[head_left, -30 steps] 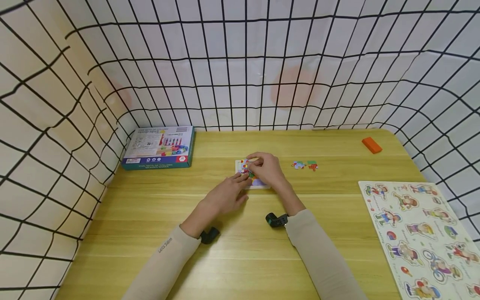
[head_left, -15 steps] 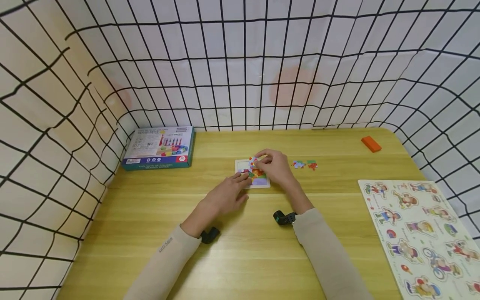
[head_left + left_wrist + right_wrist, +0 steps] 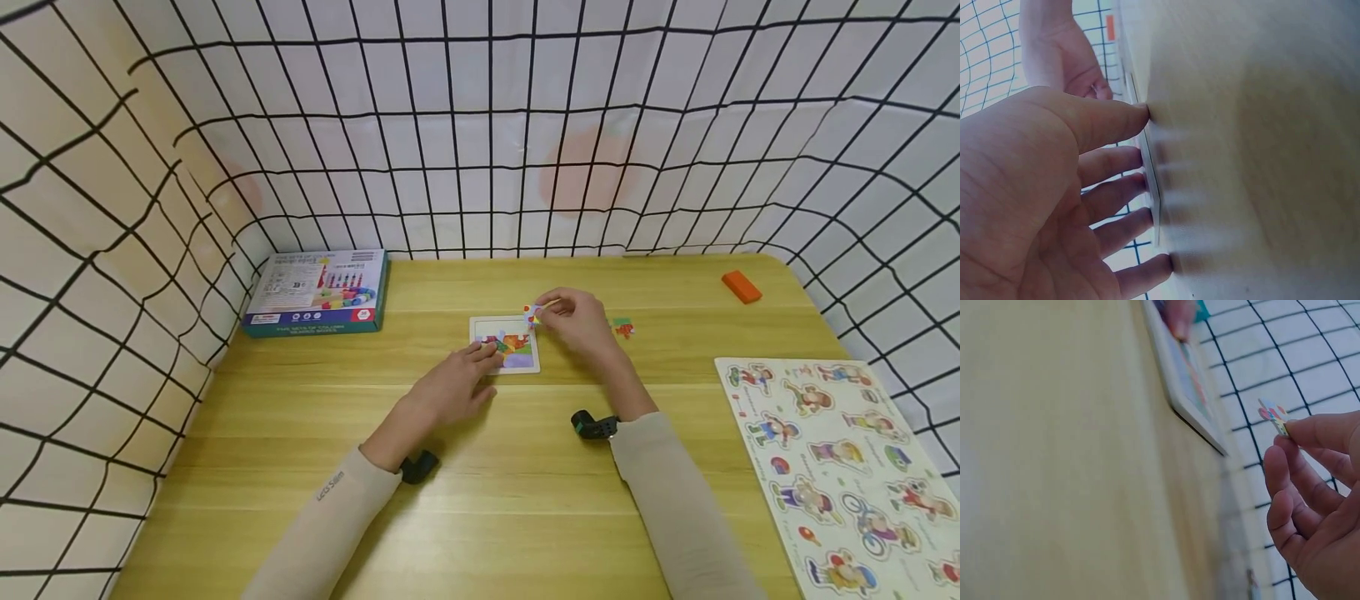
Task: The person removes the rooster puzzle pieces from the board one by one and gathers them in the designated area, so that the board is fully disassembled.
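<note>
A small jigsaw tray (image 3: 537, 360) with a pale frame lies mid-table, colourful pieces filling its lower part and its upper part bare. My left hand (image 3: 452, 388) rests with straight fingers on its left side; in the left wrist view, the fingertips (image 3: 1137, 181) touch the tray and its edge. Between thumb and fingers, my right hand (image 3: 579, 323) pinches a jigsaw piece (image 3: 532, 315) with red dots, over the tray's upper right corner. The right wrist view shows this jigsaw piece (image 3: 1272, 415) raised above the tray (image 3: 1179, 405). Another jigsaw piece (image 3: 623, 327), green and red, lies right of that hand.
A boxed toy set (image 3: 318, 293) lies at the back left. An orange block (image 3: 741, 287) sits at the back right, and a large picture board (image 3: 828, 467) covers the right side. Grid-patterned cloth walls (image 3: 480, 125) enclose the table's back and sides.
My right hand has lifted the jigsaw piece from the tray's upper left to its upper right corner, baring the tray's upper part. My left hand stays put. The hand now hides one loose piece.
</note>
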The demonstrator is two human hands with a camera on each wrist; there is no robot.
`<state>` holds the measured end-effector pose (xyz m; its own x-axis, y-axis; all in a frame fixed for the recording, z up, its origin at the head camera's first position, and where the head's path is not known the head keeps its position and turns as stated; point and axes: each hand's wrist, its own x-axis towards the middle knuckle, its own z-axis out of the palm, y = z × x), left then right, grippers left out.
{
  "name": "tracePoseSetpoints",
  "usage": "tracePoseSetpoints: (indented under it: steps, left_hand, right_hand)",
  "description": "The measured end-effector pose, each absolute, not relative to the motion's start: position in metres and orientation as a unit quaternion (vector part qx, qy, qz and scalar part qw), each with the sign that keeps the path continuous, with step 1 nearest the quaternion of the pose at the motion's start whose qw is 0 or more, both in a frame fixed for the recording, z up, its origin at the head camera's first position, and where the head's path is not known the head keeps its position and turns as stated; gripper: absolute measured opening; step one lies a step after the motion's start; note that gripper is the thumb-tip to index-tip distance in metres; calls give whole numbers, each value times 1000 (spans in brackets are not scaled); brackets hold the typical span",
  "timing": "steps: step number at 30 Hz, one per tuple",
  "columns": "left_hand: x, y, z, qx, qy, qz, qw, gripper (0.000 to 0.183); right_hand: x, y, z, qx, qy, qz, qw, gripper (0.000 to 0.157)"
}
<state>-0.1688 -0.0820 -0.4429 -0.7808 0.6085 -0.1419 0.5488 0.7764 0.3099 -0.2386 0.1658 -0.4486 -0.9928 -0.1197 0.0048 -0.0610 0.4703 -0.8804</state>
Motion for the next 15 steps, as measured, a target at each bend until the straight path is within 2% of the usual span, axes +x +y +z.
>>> tracePoseSetpoints:
  steps: [7,15]
  left_hand:
    - [-168,-82,-443,313,934,128,116,57]
    - [-168,-83,-447,326,932,129,93,54]
  right_hand:
    - [-237,187,-441,-57,870,-490,19,17]
    - [-240,210,-450,-51,894,-445,23,19]
